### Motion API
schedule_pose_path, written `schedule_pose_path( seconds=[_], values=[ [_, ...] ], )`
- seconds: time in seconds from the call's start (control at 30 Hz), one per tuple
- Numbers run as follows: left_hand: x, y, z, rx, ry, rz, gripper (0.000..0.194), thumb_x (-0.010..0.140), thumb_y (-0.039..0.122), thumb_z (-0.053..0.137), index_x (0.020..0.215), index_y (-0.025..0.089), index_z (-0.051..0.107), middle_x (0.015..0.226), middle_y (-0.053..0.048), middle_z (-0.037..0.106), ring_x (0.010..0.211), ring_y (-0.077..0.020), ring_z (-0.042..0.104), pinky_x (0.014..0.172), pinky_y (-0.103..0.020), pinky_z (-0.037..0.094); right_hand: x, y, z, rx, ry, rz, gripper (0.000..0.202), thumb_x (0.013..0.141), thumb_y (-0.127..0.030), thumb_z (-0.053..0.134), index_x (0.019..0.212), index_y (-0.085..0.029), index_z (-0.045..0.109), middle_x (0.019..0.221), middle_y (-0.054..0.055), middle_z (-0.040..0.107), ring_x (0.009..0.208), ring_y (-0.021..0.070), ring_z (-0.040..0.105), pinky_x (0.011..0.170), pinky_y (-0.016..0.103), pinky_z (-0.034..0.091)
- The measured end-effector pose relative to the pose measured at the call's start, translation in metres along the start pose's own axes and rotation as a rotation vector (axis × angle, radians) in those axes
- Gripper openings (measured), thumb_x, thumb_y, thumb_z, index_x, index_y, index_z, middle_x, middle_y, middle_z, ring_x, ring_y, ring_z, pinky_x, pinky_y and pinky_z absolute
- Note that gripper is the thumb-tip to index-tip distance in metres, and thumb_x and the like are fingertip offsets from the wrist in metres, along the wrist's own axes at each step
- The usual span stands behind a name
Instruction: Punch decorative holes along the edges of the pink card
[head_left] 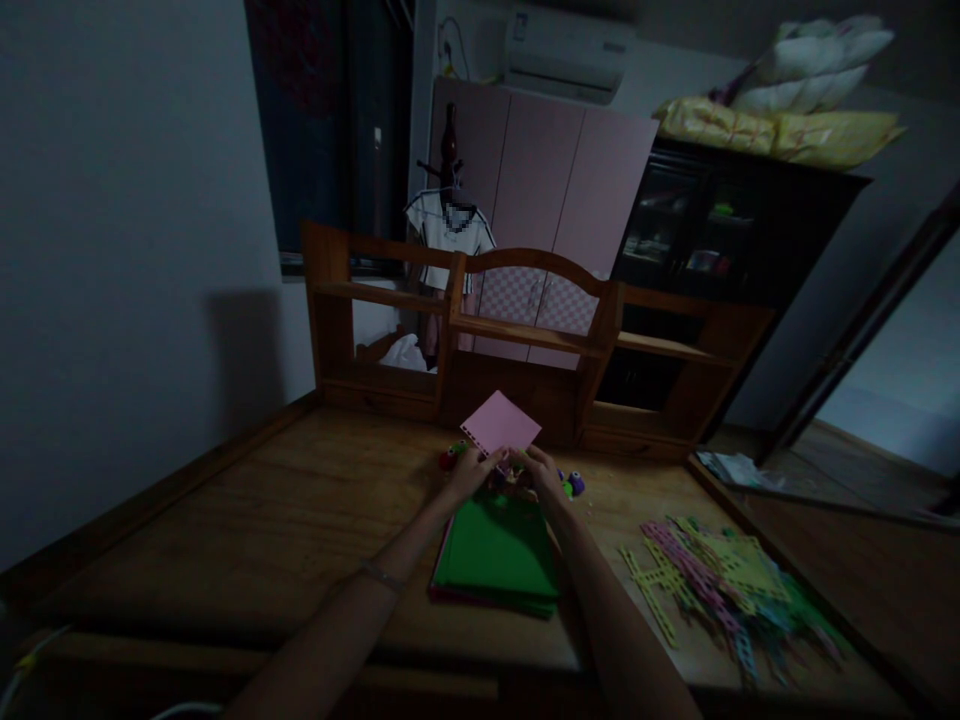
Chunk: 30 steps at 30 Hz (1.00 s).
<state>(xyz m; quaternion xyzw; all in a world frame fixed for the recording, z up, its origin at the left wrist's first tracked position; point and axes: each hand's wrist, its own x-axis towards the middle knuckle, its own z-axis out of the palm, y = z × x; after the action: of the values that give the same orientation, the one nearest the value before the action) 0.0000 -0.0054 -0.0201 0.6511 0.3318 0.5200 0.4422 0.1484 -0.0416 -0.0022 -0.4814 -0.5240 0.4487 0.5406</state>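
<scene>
A pink foam sheet (pixel 501 424) with small notches along its lower left edge is held up, tilted, in both hands. My left hand (pixel 472 472) pinches its lower corner, and my right hand (pixel 541 470) grips the same corner from the other side. Below them a stack of green sheets (pixel 496 555) lies on the wooden table, with a reddish layer showing at its left edge. Small toys sit just behind the hands: a red one (pixel 448 458) at the left and a purple one (pixel 577 483) at the right.
Cut yellow, pink, blue and green strips (pixel 724 580) are heaped on the right of the table (pixel 300 510). A wooden shelf unit (pixel 525 335) stands along the back edge. White papers (pixel 739 470) lie beyond the right edge.
</scene>
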Motion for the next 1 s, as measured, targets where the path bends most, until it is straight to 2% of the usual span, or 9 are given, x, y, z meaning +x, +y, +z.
schedule_pose_path(
  seconds=[0.13,0.3,0.43,0.57,0.73,0.9,1.0],
  values=[
    [-0.001,0.003,0.0,-0.01,0.018,0.031,0.039,0.078,0.042,0.058,0.102,0.013,0.066,0.102,-0.01,0.07,0.095,-0.0235,0.064,0.083,-0.034,0.049,0.0,-0.001,0.0,-0.008,-0.019,0.004,0.039,0.067,-0.052,0.066,0.091,-0.022,0.065,0.074,0.002,0.063,0.051,0.0137,0.047,0.046,0.024,0.037],
    [0.0,0.0,0.0,0.023,0.031,0.01,0.035,0.076,0.038,0.059,0.1,0.014,0.067,0.104,-0.009,0.069,0.095,-0.0239,0.064,0.084,-0.034,0.049,0.001,-0.003,0.0,-0.013,-0.083,-0.01,0.039,0.068,-0.05,0.067,0.093,-0.02,0.065,0.085,0.003,0.065,0.056,0.0139,0.05,0.049,0.024,0.038],
    [0.0,0.0,0.0,0.056,0.071,0.016,0.036,0.077,0.038,0.058,0.102,0.013,0.067,0.103,-0.009,0.07,0.097,-0.0233,0.063,0.084,-0.033,0.048,0.001,-0.006,0.002,-0.028,-0.051,-0.032,0.043,0.07,-0.055,0.064,0.09,-0.017,0.065,0.08,0.004,0.064,0.057,0.0138,0.051,0.048,0.023,0.037],
    [0.0,0.002,-0.002,0.118,0.115,0.0,0.037,0.078,0.042,0.057,0.097,0.013,0.068,0.096,-0.009,0.071,0.088,-0.0218,0.065,0.077,-0.03,0.048,0.0,-0.005,0.002,-0.042,-0.013,-0.063,0.043,0.069,-0.06,0.063,0.082,-0.018,0.062,0.075,0.002,0.062,0.058,0.0143,0.053,0.047,0.022,0.035],
    [0.001,-0.002,-0.006,0.224,0.131,-0.052,0.041,0.079,0.051,0.053,0.07,0.014,0.067,0.064,-0.007,0.068,0.063,-0.0189,0.063,0.062,-0.026,0.046,0.007,0.001,-0.002,-0.014,0.043,-0.044,0.049,0.07,-0.066,0.058,0.083,-0.019,0.061,0.077,0.003,0.064,0.061,0.0161,0.056,0.045,0.023,0.036],
    [0.001,0.001,-0.007,0.24,0.245,-0.025,0.038,0.076,0.049,0.057,0.076,0.013,0.069,0.075,-0.008,0.071,0.072,-0.0195,0.064,0.063,-0.025,0.044,0.01,0.003,-0.004,0.004,0.075,-0.052,0.055,0.072,-0.073,0.051,0.082,-0.02,0.059,0.076,0.004,0.065,0.062,0.0179,0.056,0.045,0.025,0.038],
    [-0.001,0.007,-0.008,0.292,0.266,-0.057,0.04,0.077,0.05,0.057,0.072,0.012,0.069,0.065,-0.007,0.069,0.068,-0.0192,0.063,0.059,-0.024,0.042,0.01,0.001,-0.003,-0.001,0.08,-0.026,0.057,0.071,-0.076,0.049,0.084,-0.021,0.058,0.075,0.005,0.065,0.063,0.0196,0.057,0.044,0.026,0.038]
  ],
)
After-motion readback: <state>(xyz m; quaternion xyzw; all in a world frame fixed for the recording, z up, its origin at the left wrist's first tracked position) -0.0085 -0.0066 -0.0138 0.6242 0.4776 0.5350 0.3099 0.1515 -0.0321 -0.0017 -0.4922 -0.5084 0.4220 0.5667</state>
